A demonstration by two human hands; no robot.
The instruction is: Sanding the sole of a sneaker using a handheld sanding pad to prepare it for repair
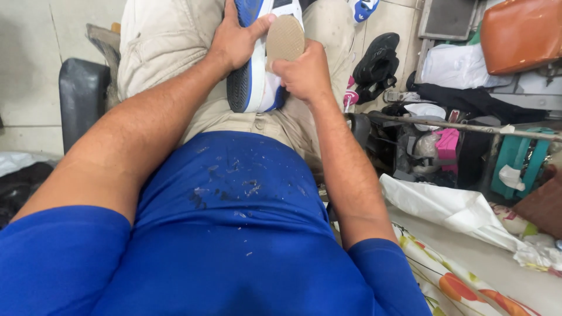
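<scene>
Sitting on a dark stool [82, 93] over a pale tiled floor [29, 70], a person in a blue shirt [234, 234] works on a white-and-blue sneaker [254, 88] that lies on its side across the lap, on beige trousers [164, 41]. The left hand [237, 41] is closed around the shoe's upper part, thumb across the sole edge, pinning it against the thigh. Just beside it, the right hand [304, 73] grips a tan oval insole [285, 38] from below, fingers curled shut on its lower end, the insole standing upright against the shoe's opening. To seat it well, the left hand would likely need to keep the shoe steady while the right feeds the insole in straight, without buckling it. Farther right, a black shoe [377, 58] rests on the floor, then a cluttered heap of bags, a pink box [448, 143] and white paper [451, 205]; a tan leather bag [521, 32] sits at the top corner.
</scene>
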